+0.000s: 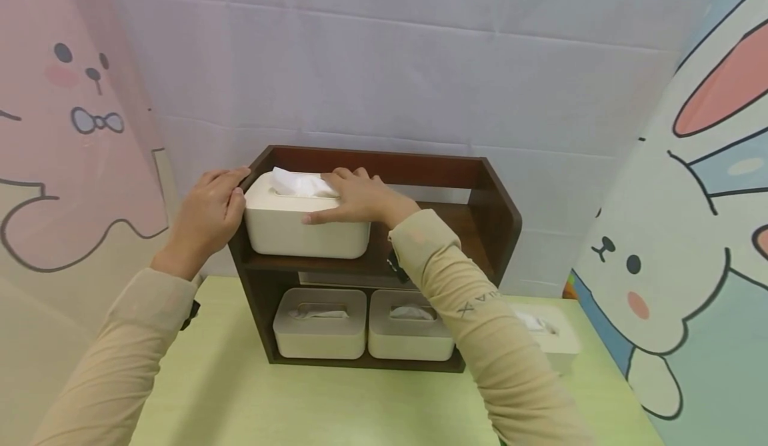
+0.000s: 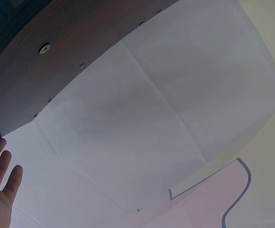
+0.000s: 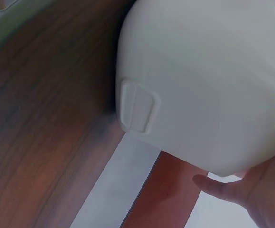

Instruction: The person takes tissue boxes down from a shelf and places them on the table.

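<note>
A white tissue box (image 1: 300, 231) with a tissue sticking out of its top stands on the left of the upper level of a dark brown wooden shelf (image 1: 504, 223). My right hand (image 1: 363, 199) grips this box from above, thumb at the front edge and fingers reaching across the top toward the back. In the right wrist view the box's end wall (image 3: 189, 90) shows a small raised tab. My left hand (image 1: 210, 213) rests on the shelf's left side panel, beside the box. Its fingers (image 2: 14, 180) look fairly straight in the left wrist view.
Two more tissue boxes, a left one (image 1: 321, 339) and a right one (image 1: 411, 346), sit side by side on the lower level. Another tissue box (image 1: 561, 346) stands on the light green table (image 1: 288, 406), right of the shelf. Cartoon-printed cloths hang around.
</note>
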